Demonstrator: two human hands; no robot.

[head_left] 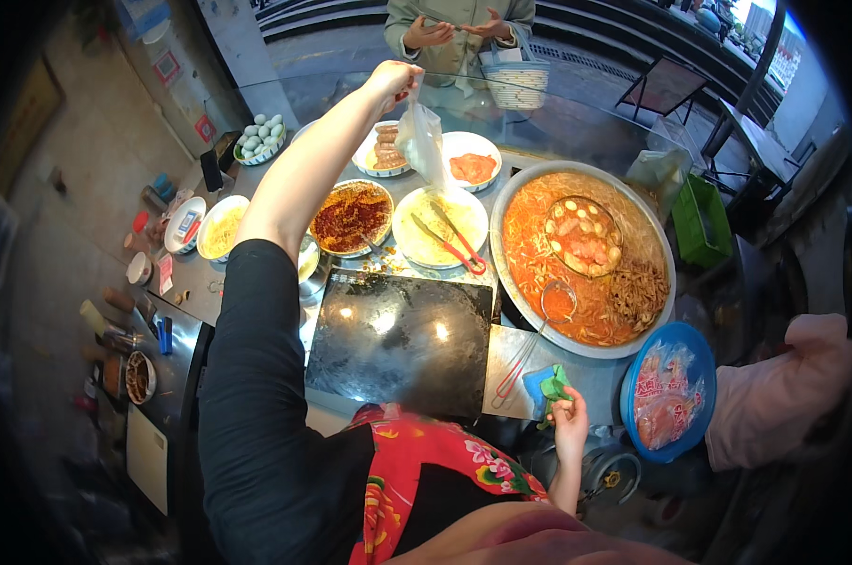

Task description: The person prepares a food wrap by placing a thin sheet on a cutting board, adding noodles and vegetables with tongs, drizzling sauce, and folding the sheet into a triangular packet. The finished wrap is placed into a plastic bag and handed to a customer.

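My left arm reaches far forward over the bowls, and my left hand [395,83] is closed on the top of a clear plastic bag [421,139]. The bag hangs down beside a bowl of sausages [388,151], its lower end over the rim of a white bowl. That bowl of pale yellow shreds [421,235] has red-handled tongs [452,241] lying across it. Low at the right, my right hand [569,421] has its fingers closed on a green cloth [554,388] at the counter's edge. A blue cloth [539,384] lies against it.
A black griddle [398,334] lies before me. A large pan of red stew [525,217] holds a ladle [558,303]. Nearby are a chili bowl [352,226], pinkish slices [473,168], eggs [259,137] and a blue basin [705,381] of packets. Across the glass stands a person [459,28], hands raised.
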